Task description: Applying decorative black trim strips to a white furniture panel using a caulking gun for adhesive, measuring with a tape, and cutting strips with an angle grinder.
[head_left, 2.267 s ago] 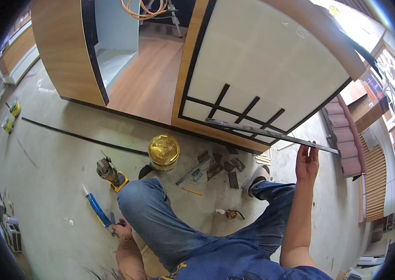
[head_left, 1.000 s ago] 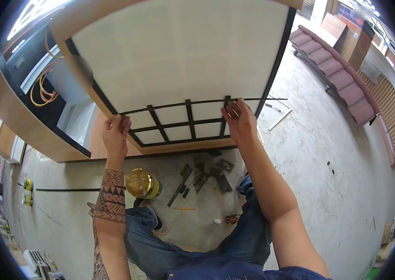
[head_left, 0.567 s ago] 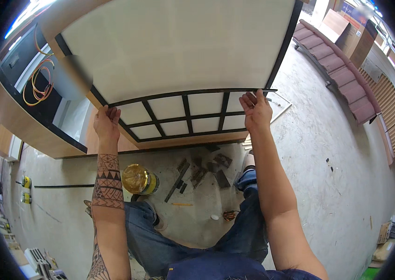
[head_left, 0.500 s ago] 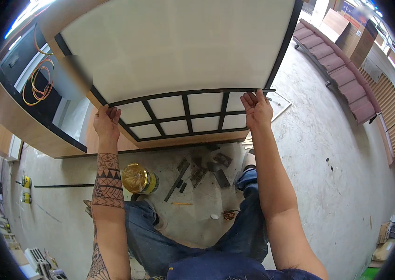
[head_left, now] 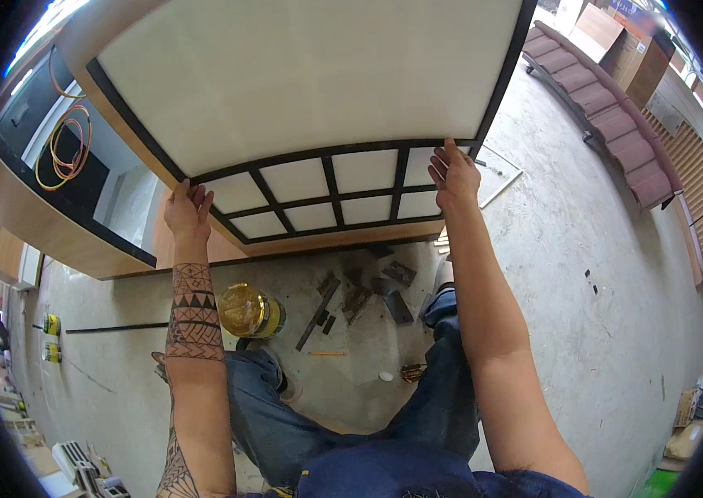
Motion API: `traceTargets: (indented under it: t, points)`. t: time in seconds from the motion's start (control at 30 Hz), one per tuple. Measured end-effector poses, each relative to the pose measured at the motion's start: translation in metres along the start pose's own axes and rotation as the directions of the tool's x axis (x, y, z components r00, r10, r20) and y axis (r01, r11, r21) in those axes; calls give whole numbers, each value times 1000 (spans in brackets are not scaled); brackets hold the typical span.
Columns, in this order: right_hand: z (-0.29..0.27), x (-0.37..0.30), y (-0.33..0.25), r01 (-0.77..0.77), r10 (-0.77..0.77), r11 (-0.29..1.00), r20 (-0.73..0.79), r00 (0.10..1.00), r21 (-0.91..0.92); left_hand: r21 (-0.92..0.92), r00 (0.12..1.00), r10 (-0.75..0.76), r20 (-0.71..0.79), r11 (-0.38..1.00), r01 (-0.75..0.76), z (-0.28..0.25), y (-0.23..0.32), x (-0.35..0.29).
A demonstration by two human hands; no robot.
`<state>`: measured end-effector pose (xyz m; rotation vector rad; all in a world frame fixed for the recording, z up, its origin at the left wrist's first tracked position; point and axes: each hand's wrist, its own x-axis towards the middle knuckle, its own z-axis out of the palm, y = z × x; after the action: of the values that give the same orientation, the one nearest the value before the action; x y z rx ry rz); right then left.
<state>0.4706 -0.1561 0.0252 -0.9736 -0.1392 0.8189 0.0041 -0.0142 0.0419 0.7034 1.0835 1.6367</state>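
A long black strip [head_left: 327, 153] lies across the white panel [head_left: 310, 75], above a grid of black bars [head_left: 336, 195]. My left hand [head_left: 188, 211] is at the strip's left end, its fingers curled and closed on it by the panel's black edge. Near the right end, my right hand [head_left: 456, 174] has one finger raised against the strip, its other fingers spread apart below. The white panel belongs to a wood-sided cabinet [head_left: 343, 236] standing in front of me.
On the floor between my legs are a yellow-lidded can [head_left: 244, 310], dark scraps [head_left: 358, 303], a black bar [head_left: 318, 314] and a pencil [head_left: 327, 353]. Coiled cables [head_left: 63, 149] hang at the left. A ribbed mauve padded piece [head_left: 600, 112] lies at the right.
The strip's right end no longer juts past the panel's edge and sits higher in view. My right hand has loosened from a pinch to spread fingers. My left hand stays at its end.
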Motion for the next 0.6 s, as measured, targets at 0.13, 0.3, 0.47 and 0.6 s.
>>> traceTargets:
  t: [0.13, 0.3, 0.47, 0.6]
  points:
    - [-1, 6, 0, 22, -23, 996, -14, 1000, -81, 18, 1000, 7, 7, 1000, -7, -4, 4, 6]
    - [-7, 15, 0, 9, -10, 995, -14, 1000, -100, 46, 1000, 5, -21, 999, -4, 7, 2, -3]
    - [-7, 23, 7, -17, 18, 995, 5, 1000, -98, 83, 999, 3, -33, 997, 0, -1, 2, 3]
    - [-29, 47, 5, 9, -3, 993, 50, 999, -117, 57, 1000, -14, -26, 998, 15, 8, -9, 4]
